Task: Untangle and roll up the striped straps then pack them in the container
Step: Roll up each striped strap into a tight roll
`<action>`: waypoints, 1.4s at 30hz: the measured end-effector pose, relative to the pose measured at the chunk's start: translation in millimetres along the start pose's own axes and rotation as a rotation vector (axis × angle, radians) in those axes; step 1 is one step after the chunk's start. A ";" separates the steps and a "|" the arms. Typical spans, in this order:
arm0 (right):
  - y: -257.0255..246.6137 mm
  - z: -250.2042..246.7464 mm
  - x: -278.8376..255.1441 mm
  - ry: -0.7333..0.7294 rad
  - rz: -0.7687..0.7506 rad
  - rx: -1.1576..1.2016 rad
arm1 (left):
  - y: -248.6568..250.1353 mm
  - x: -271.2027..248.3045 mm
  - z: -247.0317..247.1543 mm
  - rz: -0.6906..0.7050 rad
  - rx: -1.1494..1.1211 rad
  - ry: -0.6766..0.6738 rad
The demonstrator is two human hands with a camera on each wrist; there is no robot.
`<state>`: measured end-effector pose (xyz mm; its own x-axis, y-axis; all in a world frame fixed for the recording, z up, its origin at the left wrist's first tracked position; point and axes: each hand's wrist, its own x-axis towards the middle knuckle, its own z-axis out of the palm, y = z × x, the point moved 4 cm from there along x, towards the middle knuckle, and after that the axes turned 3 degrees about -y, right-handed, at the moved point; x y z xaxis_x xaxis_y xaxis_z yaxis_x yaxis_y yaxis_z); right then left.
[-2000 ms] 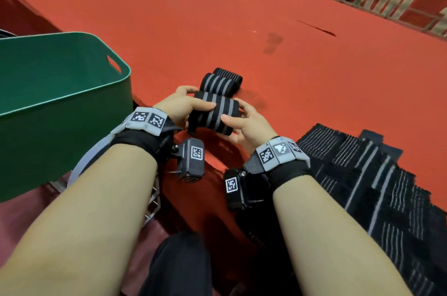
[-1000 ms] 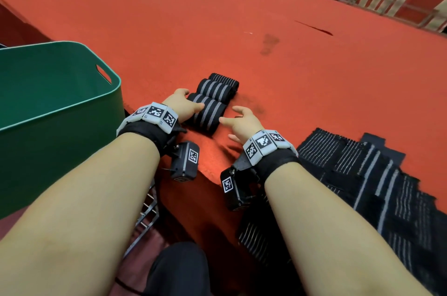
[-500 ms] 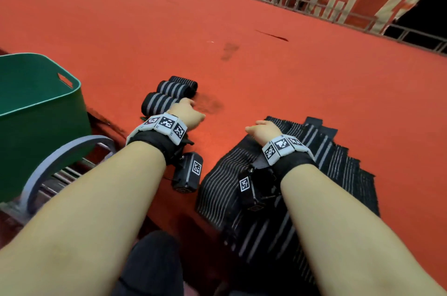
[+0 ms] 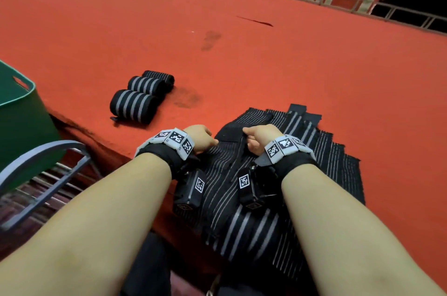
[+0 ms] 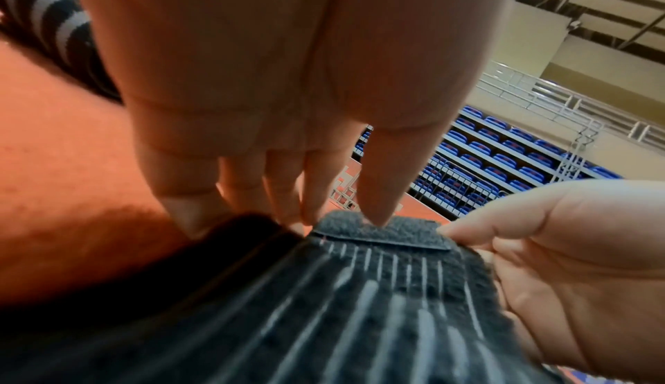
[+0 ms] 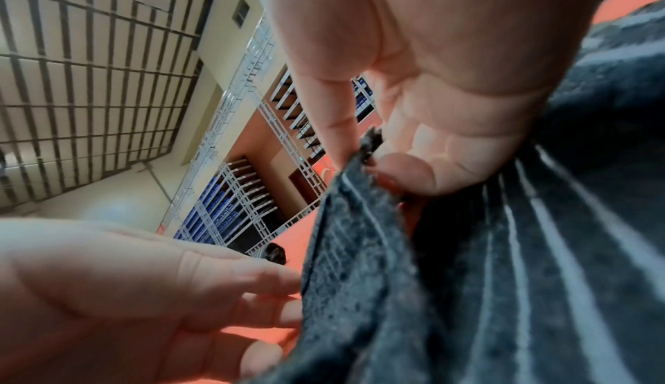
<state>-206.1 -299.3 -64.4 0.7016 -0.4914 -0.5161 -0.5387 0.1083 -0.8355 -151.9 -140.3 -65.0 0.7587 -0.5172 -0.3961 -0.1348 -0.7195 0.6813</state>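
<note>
I see a black elastic woven strap with thin pale stripes (image 5: 378, 299), its cloth coarse, ribbed and matt. At its far end, pinched between my right hand (image 6: 424, 122) thumb and forefinger, sits a fuzzy dark hook-and-loop patch (image 5: 381, 233). Under my grip, the orange-red carpeted surface (image 4: 242, 58) looks felt-like, napped and dull. Left of my grip, three rolled black-and-grey striped straps (image 4: 139, 97) show the same knitted weave. The green tub (image 4: 17, 112) looks like smooth plastic.

Right hand (image 6: 413, 82) pinches striped strap (image 6: 485, 262) edge.
</note>
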 end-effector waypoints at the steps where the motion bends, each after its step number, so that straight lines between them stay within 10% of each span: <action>1: -0.9 2.2 -2.6 0.011 -0.001 -0.042 | -1.5 0.9 -0.1 -0.003 -0.016 -0.009; 15: -26.5 28.7 -69.9 -0.280 -0.416 -0.087 | 14.5 -38.0 -44.1 0.307 -0.445 0.171; 21: -36.1 17.9 -91.5 -0.505 -0.348 0.345 | 27.6 -82.0 -69.7 0.495 -0.403 0.244; 32: -85.6 15.1 -102.7 -0.231 -0.604 0.325 | 14.7 -110.1 -67.4 0.358 -0.003 0.040; 42: -94.8 37.7 -124.9 -0.192 -0.832 -0.111 | 26.1 -129.6 -82.3 0.321 -0.049 0.201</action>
<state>-225.1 -215.6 72.1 0.9498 -0.2180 0.2243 0.1499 -0.3121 -0.9382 -201.3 -53.8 54.7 0.7934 -0.6078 -0.0324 -0.3587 -0.5099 0.7819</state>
